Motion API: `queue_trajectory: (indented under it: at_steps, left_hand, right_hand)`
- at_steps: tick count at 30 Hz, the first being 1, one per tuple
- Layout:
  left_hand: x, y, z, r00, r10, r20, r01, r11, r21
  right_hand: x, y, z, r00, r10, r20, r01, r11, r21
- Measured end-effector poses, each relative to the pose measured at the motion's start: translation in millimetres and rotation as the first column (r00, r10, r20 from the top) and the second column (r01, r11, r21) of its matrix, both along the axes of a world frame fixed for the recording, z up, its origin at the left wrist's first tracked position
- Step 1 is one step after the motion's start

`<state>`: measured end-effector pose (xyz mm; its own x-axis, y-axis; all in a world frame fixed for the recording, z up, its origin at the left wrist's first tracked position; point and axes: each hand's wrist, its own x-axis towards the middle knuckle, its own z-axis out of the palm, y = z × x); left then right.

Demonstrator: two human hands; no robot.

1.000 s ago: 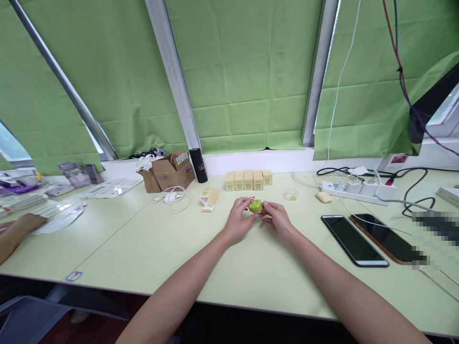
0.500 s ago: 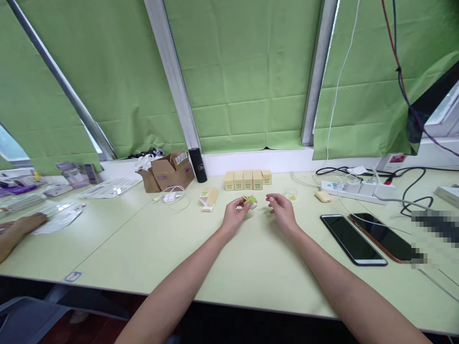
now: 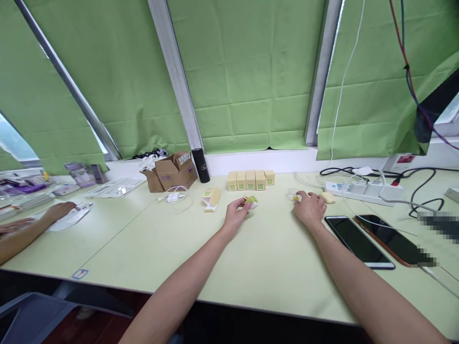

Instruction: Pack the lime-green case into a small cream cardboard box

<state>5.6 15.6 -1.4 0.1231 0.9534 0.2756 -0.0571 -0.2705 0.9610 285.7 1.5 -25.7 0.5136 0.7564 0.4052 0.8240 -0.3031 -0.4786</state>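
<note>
Your left hand (image 3: 234,216), in the head view, pinches the green-and-white case (image 3: 253,203) over the table (image 3: 265,267), seemingly by one end so its white part sits uncovered. Your right hand (image 3: 310,208) bends its fingers at the clear dish (image 3: 291,197); whether they grip anything, I cannot tell.

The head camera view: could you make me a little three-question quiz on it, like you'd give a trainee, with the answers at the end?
1. Which of the wearer's hands holds the small green-and-white object?
2. True or false: the black bottle stands upright next to the open cardboard box.
3. How many small tan boxes stand together in the row?

Key:
1. The left hand.
2. True.
3. Five.
</note>
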Motion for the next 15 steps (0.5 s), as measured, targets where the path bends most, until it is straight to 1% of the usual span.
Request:
queue_trajectory:
  at_steps: [3,6,9,11,13,15]
  left_hand:
    - [0,-1,0.8,1.0,-0.007,0.002,0.007,1.0,0.008]
    - [-1,-1,2.1,1.0,-0.019,0.011,0.018,1.0,0.012]
    - [-2,-1,3.8,1.0,-0.015,0.017,0.015,1.0,0.011]
    - [-2,-2,5.4,1.0,-0.004,0.016,0.003,1.0,0.018]
    - [-2,-3,7.4,1.0,0.015,0.012,-0.016,0.999,0.029]
    - [-3,-4,9.4,0.999,0.033,0.009,-0.034,0.999,0.04]
  right_hand:
    - [-1,-1,5.1,0.997,0.059,0.039,-0.059,0.998,0.007]
    - [-13,-4,13.0,0.974,0.216,0.065,-0.217,0.976,0.008]
    - [-34,-11,20.8,0.919,0.388,0.067,-0.39,0.921,0.023]
    - [-49,-18,25.0,0.86,0.496,0.123,-0.503,0.863,0.042]
    - [-62,-25,28.0,0.807,0.569,0.159,-0.58,0.814,0.032]
    - [-72,-32,29.0,0.759,0.636,0.142,-0.642,0.766,-0.002]
